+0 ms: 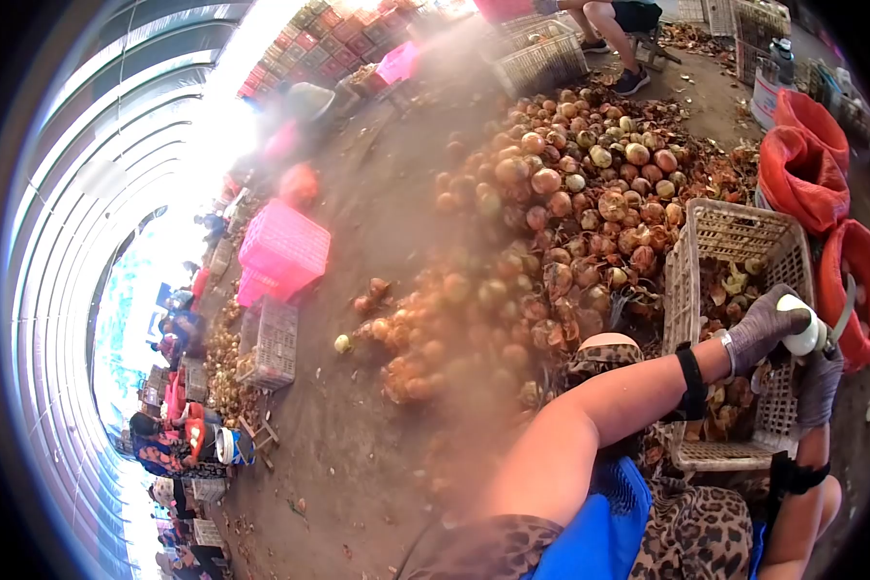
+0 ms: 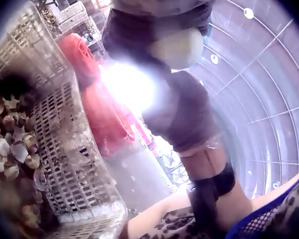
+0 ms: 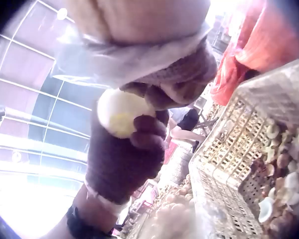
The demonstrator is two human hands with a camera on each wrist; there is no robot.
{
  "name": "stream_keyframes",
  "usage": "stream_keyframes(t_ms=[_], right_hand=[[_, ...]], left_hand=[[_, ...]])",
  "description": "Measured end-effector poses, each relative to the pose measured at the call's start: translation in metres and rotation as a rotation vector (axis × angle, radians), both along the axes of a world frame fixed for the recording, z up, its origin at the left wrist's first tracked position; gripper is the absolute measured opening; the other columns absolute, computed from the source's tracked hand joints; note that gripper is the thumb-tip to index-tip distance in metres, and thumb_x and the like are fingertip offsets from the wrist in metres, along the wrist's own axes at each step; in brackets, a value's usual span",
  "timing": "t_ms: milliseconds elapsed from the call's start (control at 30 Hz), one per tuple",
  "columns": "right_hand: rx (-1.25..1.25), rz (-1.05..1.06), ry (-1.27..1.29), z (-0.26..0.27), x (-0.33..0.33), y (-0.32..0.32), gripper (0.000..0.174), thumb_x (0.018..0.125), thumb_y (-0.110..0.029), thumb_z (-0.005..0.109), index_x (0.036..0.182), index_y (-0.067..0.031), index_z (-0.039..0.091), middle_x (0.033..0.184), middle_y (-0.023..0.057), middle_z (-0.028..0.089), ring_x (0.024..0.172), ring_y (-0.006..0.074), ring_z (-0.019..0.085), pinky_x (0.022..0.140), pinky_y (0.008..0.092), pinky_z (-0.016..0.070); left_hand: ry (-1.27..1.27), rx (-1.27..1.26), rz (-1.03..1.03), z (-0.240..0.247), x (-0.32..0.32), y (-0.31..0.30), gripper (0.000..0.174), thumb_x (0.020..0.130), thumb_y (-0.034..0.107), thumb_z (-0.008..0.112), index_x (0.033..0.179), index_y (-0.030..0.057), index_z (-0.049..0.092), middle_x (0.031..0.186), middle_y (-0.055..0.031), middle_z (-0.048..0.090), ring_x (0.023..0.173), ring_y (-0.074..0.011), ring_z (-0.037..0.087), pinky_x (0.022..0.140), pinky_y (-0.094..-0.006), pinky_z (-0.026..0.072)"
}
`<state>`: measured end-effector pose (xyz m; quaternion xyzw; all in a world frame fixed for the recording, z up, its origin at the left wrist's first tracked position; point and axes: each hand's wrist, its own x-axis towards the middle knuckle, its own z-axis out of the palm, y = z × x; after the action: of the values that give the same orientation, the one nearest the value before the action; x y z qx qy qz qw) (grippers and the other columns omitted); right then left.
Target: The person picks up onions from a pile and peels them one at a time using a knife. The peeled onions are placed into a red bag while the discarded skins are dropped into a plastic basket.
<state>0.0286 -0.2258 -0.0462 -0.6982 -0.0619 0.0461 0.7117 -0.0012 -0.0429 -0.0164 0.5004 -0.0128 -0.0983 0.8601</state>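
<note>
A peeled white onion lies in the curled fingers of my gloved left hand, above the crate. My gloved right hand is close against the onion's lower side, and a curved blade rises beside it, its handle hidden in the glove. In the right wrist view the onion shows between the left hand and the right hand. The left wrist view shows the pale onion blurred beneath the left hand, with the right hand below; no blade is distinct there.
A plastic crate holding onions and peelings stands under the hands. Red mesh sacks stand beyond and right of it. Loose onions are heaped left of the crate. Pink crates and several people are farther off.
</note>
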Motion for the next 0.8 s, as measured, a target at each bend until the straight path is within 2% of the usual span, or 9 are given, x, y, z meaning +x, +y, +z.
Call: stream_keyframes(t_ms=[167, 333, 400, 467, 500, 533, 667, 767, 800], right_hand=[[0.120, 0.173, -0.007, -0.006, 0.016, -0.031, 0.037, 0.083, -0.020, 0.064, 0.114, 0.0007, 0.063, 0.082, -0.0043, 0.061, 0.069, 0.0015, 0.052, 0.060, 0.0158, 0.0381], [0.013, 0.057, 0.070, -0.031, 0.037, -0.068, 0.038, 0.086, -0.023, 0.065, 0.117, -0.0012, 0.062, 0.069, -0.0016, 0.058, 0.044, 0.0048, 0.046, 0.039, 0.0223, 0.0361], [-0.415, 0.074, -0.003, -0.004, 0.018, -0.056, 0.042, 0.087, -0.024, 0.065, 0.122, -0.0011, 0.060, 0.072, 0.0024, 0.062, 0.051, 0.0102, 0.055, 0.046, 0.0253, 0.0438], [-0.963, -0.030, -0.549, -0.022, 0.019, -0.060, 0.048, 0.088, -0.025, 0.066, 0.129, -0.0015, 0.057, 0.083, 0.0105, 0.067, 0.072, 0.0183, 0.066, 0.068, 0.0315, 0.0533], [-0.902, 0.078, -0.074, -0.025, 0.019, -0.073, 0.044, 0.087, -0.023, 0.065, 0.126, -0.0014, 0.060, 0.096, 0.0148, 0.070, 0.090, 0.0203, 0.066, 0.083, 0.0343, 0.0515], [-0.791, 0.032, -0.200, -0.058, 0.025, -0.094, 0.037, 0.087, -0.021, 0.065, 0.120, -0.0039, 0.065, 0.097, 0.0146, 0.070, 0.088, 0.0170, 0.066, 0.081, 0.0322, 0.0521], [-0.293, 0.075, 0.034, 0.058, -0.056, -0.062, 0.011, 0.085, -0.002, 0.060, 0.089, -0.0079, 0.068, 0.080, 0.0062, 0.068, 0.071, 0.0131, 0.063, 0.057, 0.0317, 0.0496], [-1.066, -0.040, -0.557, 0.057, -0.054, -0.085, 0.014, 0.085, -0.013, 0.053, 0.081, -0.0046, 0.063, 0.076, 0.0113, 0.068, 0.064, 0.0266, 0.066, 0.058, 0.0416, 0.0527], [-0.863, -0.055, -0.472, 0.056, -0.050, -0.087, 0.015, 0.085, -0.016, 0.055, 0.083, -0.0036, 0.064, 0.076, 0.0116, 0.069, 0.065, 0.0263, 0.067, 0.060, 0.0408, 0.0535]], left_hand=[[0.022, -0.128, -0.007, -0.011, 0.006, -0.003, 0.049, 0.086, 0.045, 0.064, 0.115, 0.0092, 0.049, 0.092, -0.0114, 0.060, 0.073, -0.0217, 0.063, 0.051, -0.0358, 0.0520], [0.322, -0.332, 0.038, -0.023, 0.004, 0.001, 0.054, 0.086, 0.061, 0.059, 0.103, 0.0099, 0.055, 0.081, -0.0105, 0.060, 0.059, -0.0234, 0.060, 0.044, -0.0349, 0.0478], [0.370, -0.333, -0.055, -0.017, -0.003, 0.006, 0.058, 0.083, 0.067, 0.059, 0.100, 0.0121, 0.056, 0.074, -0.0101, 0.061, 0.052, -0.0245, 0.058, 0.042, -0.0344, 0.0461], [0.350, -0.320, -0.025, -0.022, -0.004, 0.006, 0.056, 0.082, 0.068, 0.058, 0.099, 0.0153, 0.055, 0.077, -0.0078, 0.061, 0.062, -0.0234, 0.059, 0.050, -0.0357, 0.0457], [0.343, -0.320, -0.021, -0.027, -0.004, 0.003, 0.055, 0.082, 0.069, 0.058, 0.099, 0.0168, 0.055, 0.079, -0.0066, 0.061, 0.067, -0.0228, 0.059, 0.054, -0.0363, 0.0456], [0.323, -0.312, 0.032, -0.018, -0.015, 0.006, 0.060, 0.081, 0.068, 0.060, 0.109, 0.0155, 0.056, 0.088, -0.0087, 0.062, 0.079, -0.0225, 0.058, 0.066, -0.0382, 0.0474], [0.259, -0.205, 0.041, -0.059, -0.002, 0.013, 0.052, 0.093, 0.054, 0.050, 0.119, 0.0092, 0.056, 0.109, -0.0104, 0.062, 0.098, -0.0267, 0.059, 0.085, -0.0416, 0.0499], [0.443, -0.362, -0.027, -0.049, 0.032, -0.036, 0.048, 0.096, 0.043, 0.047, 0.124, 0.0040, 0.054, 0.115, -0.0126, 0.063, 0.096, -0.0322, 0.063, 0.083, -0.0448, 0.0559], [0.453, -0.351, -0.073, -0.033, 0.044, -0.049, 0.048, 0.096, 0.040, 0.046, 0.126, 0.0022, 0.052, 0.115, -0.0146, 0.062, 0.099, -0.0339, 0.063, 0.082, -0.0450, 0.0571]])
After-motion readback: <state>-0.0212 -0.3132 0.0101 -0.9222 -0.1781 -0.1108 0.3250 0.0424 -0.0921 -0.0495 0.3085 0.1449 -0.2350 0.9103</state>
